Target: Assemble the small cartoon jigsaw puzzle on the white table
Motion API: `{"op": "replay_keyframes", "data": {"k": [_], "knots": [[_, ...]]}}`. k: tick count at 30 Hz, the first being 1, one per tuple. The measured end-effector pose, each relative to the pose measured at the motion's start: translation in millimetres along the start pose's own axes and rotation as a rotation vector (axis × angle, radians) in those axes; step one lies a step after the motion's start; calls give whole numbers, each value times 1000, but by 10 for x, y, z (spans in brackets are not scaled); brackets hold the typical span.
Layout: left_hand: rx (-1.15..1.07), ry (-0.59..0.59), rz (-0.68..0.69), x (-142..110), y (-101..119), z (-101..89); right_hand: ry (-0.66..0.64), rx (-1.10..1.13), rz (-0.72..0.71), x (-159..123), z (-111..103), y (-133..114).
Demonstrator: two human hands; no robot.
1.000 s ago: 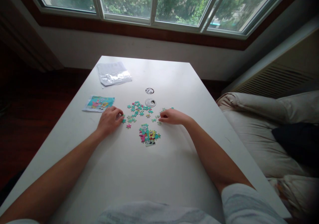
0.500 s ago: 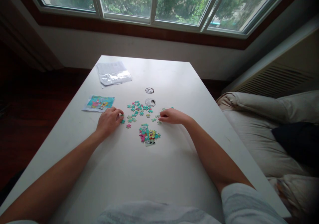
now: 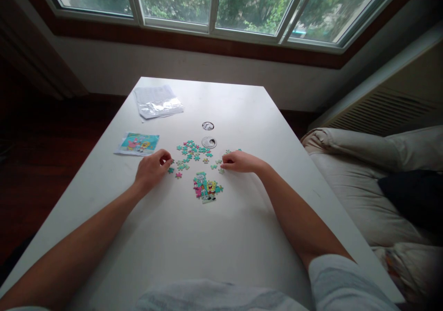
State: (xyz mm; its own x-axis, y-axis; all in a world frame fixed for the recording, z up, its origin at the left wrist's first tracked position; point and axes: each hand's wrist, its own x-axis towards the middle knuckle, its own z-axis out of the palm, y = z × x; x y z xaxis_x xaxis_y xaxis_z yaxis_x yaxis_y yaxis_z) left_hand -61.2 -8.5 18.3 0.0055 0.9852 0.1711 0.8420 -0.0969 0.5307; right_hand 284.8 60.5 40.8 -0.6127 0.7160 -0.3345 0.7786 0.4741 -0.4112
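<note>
A small joined patch of a cartoon jigsaw (image 3: pixel 206 188) lies in the middle of the white table (image 3: pixel 194 246). Several loose teal and pink pieces (image 3: pixel 192 152) are scattered just beyond it. My left hand (image 3: pixel 151 169) rests at the left edge of the scatter, its fingers curled and its fingertips pinched at a piece I cannot make out. My right hand (image 3: pixel 240 161) lies at the right edge, fingers curled, fingertips on small pieces near the table surface.
A picture card (image 3: pixel 137 143) lies left of the pieces. A crinkled clear plastic bag (image 3: pixel 157 102) sits farther back. Two round cable holes (image 3: pixel 208 134) are behind the scatter. A sofa with cushions (image 3: pixel 374 172) stands to the right, windows ahead.
My left hand has lifted and drawn back slightly from the scatter, fingertips now pinched. My right hand has stayed in place.
</note>
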Motion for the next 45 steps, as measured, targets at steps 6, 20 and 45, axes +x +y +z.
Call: {"op": "replay_keyframes", "data": {"k": [6,20,45], "knots": [[-505,-62,-36,-21,30,104,20,46,-62,-12,7,-110],[-411,-157,21,-234,240,220,35,-81,-198,34,301,-624],[29,-117,226,-351,440,266,59,-84,-211,35,341,-678]]}}
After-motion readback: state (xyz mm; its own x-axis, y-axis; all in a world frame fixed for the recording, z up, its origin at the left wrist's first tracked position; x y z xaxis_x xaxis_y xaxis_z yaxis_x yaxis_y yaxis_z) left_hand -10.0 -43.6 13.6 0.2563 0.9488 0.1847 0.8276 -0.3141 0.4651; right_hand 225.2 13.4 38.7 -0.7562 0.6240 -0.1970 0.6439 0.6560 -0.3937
